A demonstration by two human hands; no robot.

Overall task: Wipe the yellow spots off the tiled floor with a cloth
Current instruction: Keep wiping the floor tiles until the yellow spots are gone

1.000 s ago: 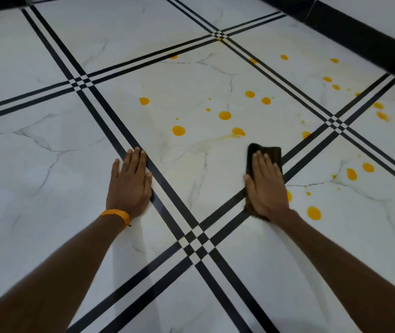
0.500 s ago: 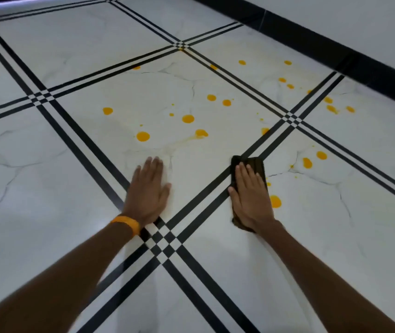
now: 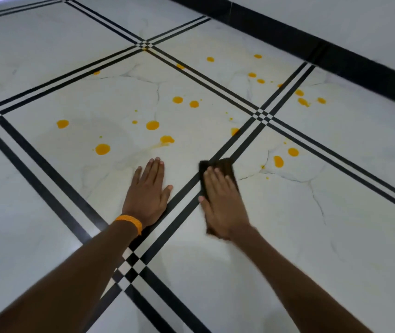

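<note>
cloth (image 3: 218,165) flat under right hand (image 3: 222,205), fingers straight, pressing; left hand (image 3: 147,195) flat on floor (image 3: 47,188) beside; yellow spots (image 3: 102,149) beyond.

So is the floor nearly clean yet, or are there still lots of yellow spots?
Not nearly. The tile around the left hand looks wiped, with only a faint yellowish smear. The right hand presses flat on the dark cloth over the black stripes. Still left: many yellow spots, like a big one ahead of the left hand, two right of the cloth, more near the wall.
</note>
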